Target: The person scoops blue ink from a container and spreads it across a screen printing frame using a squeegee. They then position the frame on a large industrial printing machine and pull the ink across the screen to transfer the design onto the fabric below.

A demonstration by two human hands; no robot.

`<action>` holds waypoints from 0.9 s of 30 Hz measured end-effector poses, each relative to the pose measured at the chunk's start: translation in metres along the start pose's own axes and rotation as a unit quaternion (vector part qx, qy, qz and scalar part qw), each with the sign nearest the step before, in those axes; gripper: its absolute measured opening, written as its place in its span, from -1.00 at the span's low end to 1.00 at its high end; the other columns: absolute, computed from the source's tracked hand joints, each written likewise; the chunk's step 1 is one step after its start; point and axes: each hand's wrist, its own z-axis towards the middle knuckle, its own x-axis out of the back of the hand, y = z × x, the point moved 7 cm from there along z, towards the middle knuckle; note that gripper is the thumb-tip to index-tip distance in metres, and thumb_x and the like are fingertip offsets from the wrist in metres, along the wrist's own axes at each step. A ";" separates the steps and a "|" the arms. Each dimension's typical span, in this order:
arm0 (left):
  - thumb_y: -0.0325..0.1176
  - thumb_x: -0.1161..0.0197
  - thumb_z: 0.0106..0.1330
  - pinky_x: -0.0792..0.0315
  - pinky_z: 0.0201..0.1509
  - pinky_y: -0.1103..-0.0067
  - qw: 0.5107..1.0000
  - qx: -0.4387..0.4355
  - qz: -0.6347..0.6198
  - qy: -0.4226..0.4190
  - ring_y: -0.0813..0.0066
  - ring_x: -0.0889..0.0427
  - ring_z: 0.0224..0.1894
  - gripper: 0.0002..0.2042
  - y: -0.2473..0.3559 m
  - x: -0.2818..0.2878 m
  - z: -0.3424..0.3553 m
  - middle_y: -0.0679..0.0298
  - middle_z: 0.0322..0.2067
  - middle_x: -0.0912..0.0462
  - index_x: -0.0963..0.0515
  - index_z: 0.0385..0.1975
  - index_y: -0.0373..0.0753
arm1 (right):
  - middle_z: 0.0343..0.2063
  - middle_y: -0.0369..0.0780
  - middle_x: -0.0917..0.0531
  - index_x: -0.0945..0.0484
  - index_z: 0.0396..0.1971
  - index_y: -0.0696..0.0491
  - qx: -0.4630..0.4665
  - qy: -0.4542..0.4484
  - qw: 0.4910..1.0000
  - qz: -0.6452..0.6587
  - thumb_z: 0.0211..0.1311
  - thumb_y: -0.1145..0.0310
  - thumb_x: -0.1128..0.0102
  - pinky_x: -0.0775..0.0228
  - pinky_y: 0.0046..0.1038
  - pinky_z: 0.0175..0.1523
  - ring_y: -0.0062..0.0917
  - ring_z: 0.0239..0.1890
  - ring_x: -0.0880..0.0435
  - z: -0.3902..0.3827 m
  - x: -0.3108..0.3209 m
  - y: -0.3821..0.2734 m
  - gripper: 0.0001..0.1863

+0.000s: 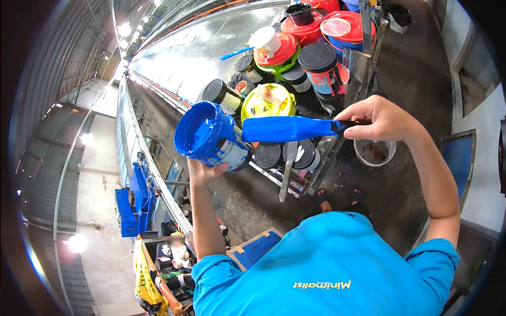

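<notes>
My left hand (pixel 207 171) is wrapped round the lower part of an open tub (pixel 229 145), tilted, its rim and inside coated with blue paint or ink. In my right hand (pixel 380 119) is the dark handle of a wide flat spatula (pixel 290 128). Thick blue paint covers its blade. The blade lies level just right of the tub's rim, its tip close to the tub's wall. Below the blade, a second spatula with a metal handle (pixel 285 181) lies across dark-lidded jars (pixel 305 156) on a cart.
Several tubs crowd the cart: a yellow-lidded bucket (pixel 269 100), a tall black-lidded tub (pixel 320 71) and a red-lidded bucket (pixel 348 29). A pale bucket (pixel 375 152) stands right of the cart. At lower left is a bin of bottles with a yellow bag (pixel 146 276).
</notes>
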 end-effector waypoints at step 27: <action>-0.34 -0.69 -0.19 -0.55 0.22 0.36 0.992 0.088 0.085 -0.025 0.33 -0.69 0.06 -0.17 0.001 -0.033 0.015 0.16 0.04 -0.70 -0.48 0.20 -0.39 | -0.30 -0.15 -0.79 -0.76 -0.04 0.02 0.129 0.112 0.928 -0.332 0.07 0.36 -0.52 -0.60 -0.32 -0.20 -0.26 -0.33 -0.76 -0.009 0.012 -0.034 -0.61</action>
